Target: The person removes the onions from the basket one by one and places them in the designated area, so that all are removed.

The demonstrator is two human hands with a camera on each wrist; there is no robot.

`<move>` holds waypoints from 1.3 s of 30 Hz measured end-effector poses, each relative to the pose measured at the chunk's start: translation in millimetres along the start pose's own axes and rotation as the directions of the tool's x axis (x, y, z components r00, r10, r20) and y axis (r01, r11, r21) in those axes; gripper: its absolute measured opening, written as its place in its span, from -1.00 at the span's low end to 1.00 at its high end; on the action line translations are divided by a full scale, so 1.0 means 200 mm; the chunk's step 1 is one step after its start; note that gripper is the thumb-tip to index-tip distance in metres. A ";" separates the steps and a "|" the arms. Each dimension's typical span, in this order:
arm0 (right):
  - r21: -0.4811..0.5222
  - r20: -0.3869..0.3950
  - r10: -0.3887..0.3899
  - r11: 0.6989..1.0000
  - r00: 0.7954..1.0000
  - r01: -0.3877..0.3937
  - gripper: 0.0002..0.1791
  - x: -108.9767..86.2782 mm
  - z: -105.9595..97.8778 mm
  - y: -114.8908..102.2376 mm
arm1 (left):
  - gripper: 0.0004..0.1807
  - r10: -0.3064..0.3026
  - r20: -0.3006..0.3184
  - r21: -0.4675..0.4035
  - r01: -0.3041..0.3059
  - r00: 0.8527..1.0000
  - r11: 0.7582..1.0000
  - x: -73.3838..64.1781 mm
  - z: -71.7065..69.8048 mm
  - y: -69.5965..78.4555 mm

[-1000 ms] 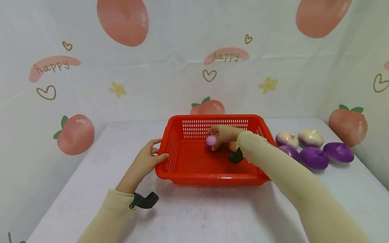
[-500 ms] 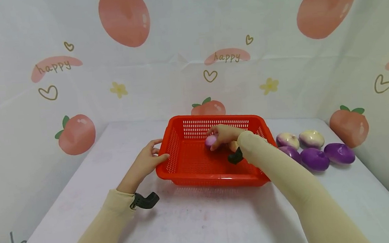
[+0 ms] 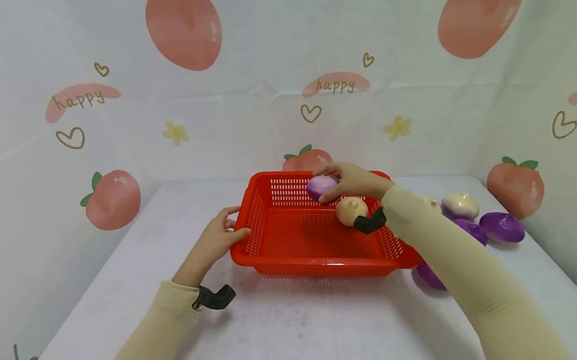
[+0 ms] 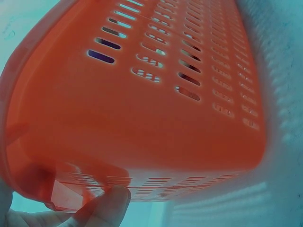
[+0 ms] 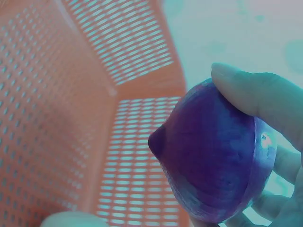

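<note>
My left hand (image 3: pixel 215 239) grips the left rim of a red plastic basket (image 3: pixel 320 263), fingers outside and thumb over the edge. In the left wrist view, the thumb (image 4: pixel 113 203) lies against the basket's perforated wall. My right hand (image 3: pixel 357 180) holds a purple-and-white onion (image 3: pixel 322 187) above the basket's floor, near its back wall. In the right wrist view, this onion (image 5: pixel 213 151) shows a dark purple pointed end, with the thumb (image 5: pixel 251 92) on one side and fingers curled behind. A cream-coloured onion (image 3: pixel 352 211) sits inside the basket below the right hand.
Several more onions lie right of the basket: a whitish one (image 3: pixel 460 206), a purple one (image 3: pixel 502 227) and others partly hidden by the right sleeve (image 3: pixel 441 241). Another purple onion (image 3: pixel 430 276) shows by the basket's front right corner. A printed cloth (image 3: pixel 243 116) hangs behind.
My right hand has raised the held onion from low in the basket, uncovering the cream one. The right sleeve shifted rightward, revealing a purple onion near the front right corner. The left hand stays put.
</note>
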State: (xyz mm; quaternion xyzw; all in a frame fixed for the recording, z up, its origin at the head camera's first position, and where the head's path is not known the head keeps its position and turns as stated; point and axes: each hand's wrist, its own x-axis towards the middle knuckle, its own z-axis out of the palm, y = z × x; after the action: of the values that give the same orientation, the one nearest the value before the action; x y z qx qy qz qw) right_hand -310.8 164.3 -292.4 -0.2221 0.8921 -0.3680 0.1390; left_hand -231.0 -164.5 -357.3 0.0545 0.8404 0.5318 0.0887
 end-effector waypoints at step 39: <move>0.086 -0.423 0.136 0.990 0.896 -0.109 -0.38 -1.18 -0.23 0.42 | -0.30 -0.007 -0.007 0.013 0.007 1.000 1.000 0.00 0.00 0.00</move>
State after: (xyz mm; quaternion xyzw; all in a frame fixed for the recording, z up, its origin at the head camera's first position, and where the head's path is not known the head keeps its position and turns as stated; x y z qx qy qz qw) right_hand -151.2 362.5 -301.3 -0.0751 0.9016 -0.4249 -0.0305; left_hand -230.6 -164.6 -357.0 0.0502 0.8444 0.5262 0.0872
